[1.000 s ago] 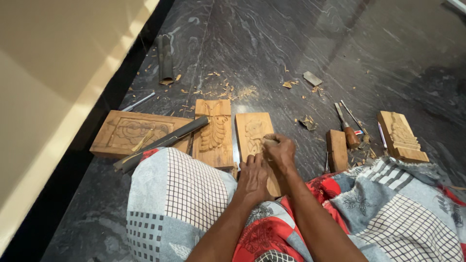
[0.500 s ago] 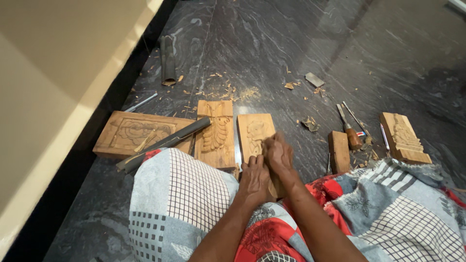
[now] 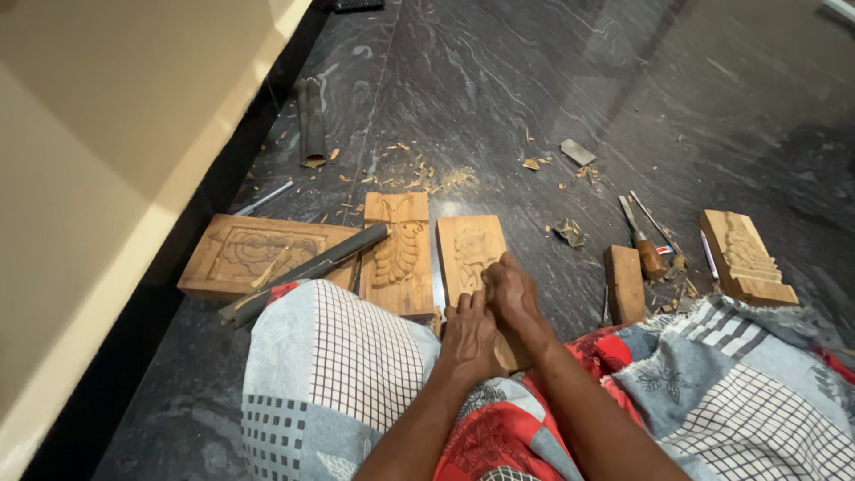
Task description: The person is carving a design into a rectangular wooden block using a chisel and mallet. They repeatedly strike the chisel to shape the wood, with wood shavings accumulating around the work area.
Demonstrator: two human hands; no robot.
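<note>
A small light wooden panel (image 3: 468,249) with a carved figure lies on the dark stone floor in front of my lap. My left hand (image 3: 469,337) rests on its near end, fingers stretched forward and pressing it down. My right hand (image 3: 510,292) sits just beyond, fingers curled into a fist on the panel's right edge. Whether it holds a tool is hidden. The near end of the panel is covered by both hands. My knees are wrapped in checked grey and red cloth (image 3: 347,374).
Left of the panel lie a leaf-carved board (image 3: 398,254), a wide carved board (image 3: 254,256) and a long dark bar (image 3: 307,272). To the right are a plain block (image 3: 624,283), chisels (image 3: 646,236) and a stepped carved piece (image 3: 744,256). Wood chips are scattered; a cream wall (image 3: 98,169) runs along the left.
Both hands stay on the small panel, and the right hand has shifted only slightly. My view has dipped a little.
</note>
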